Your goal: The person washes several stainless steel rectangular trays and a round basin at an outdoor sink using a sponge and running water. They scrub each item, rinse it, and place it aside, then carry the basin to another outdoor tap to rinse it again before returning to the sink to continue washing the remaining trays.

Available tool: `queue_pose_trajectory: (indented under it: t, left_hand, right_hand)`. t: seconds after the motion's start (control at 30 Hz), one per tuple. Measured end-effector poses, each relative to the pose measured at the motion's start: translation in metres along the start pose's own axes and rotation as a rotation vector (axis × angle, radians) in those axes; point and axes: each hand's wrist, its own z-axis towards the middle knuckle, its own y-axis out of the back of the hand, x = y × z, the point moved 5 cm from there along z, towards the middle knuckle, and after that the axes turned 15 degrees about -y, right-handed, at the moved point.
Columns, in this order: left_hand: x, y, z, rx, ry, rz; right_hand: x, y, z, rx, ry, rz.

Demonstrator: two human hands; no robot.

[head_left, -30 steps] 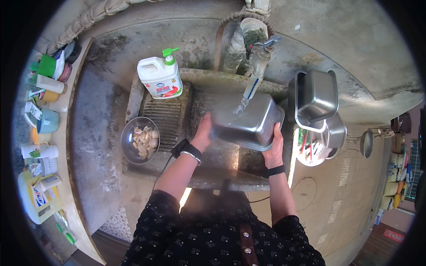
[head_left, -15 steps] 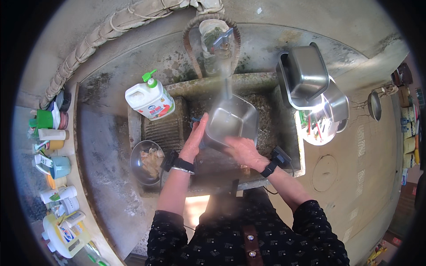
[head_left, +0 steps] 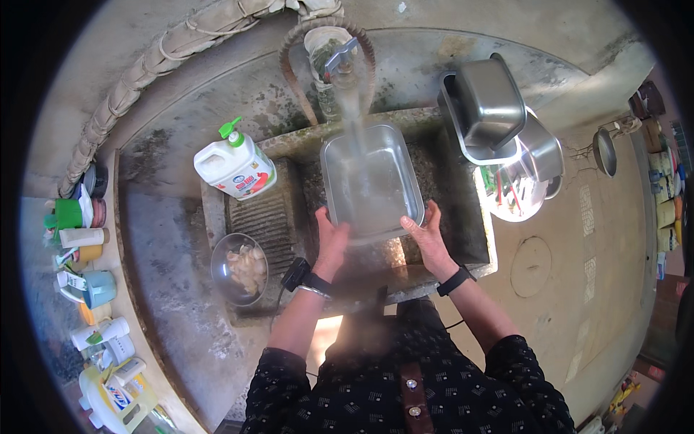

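Observation:
A rectangular stainless steel pan [head_left: 370, 184] is held above the stone sink [head_left: 217, 217], its open side facing up. Its near left corner is in my left hand [head_left: 333, 247], the fingers slightly smeared by motion. At the near right corner my right hand [head_left: 432, 244] grips the rim, thumb on top and fingers outside. The far end of the pan lies beneath the tap [head_left: 345, 71], which has a blue-grey lever. A blurred pale streak, like running water, drops from the tap into the pan.
A white pump bottle [head_left: 240, 172] with a green top stands on the sink's left part. Below it sits a bowl [head_left: 219, 278] of pale, wrinkled pieces. Nested steel pans [head_left: 493, 98] rest at the right, above a bright basin [head_left: 522, 210]. Bottles and cups line the left ledge.
My right hand has left the inside of the pan and now grips its near right corner. The pan has turned squarer to me, and both hands have spread to its near corners.

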Motion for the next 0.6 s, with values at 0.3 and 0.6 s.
queue_pose_trajectory:
  t: [0.3, 0.6]
  left_hand:
    - [-0.003, 0.026, -0.001, -0.112, 0.077, -0.014]
    - [-0.074, -0.080, -0.032, 0.755, -0.494, 0.459]
  right_hand:
    - [-0.020, 0.026, 0.041, 0.013, -0.052, 0.074]
    - [0.010, 0.020, 0.030, -0.215, 0.259, -0.356]
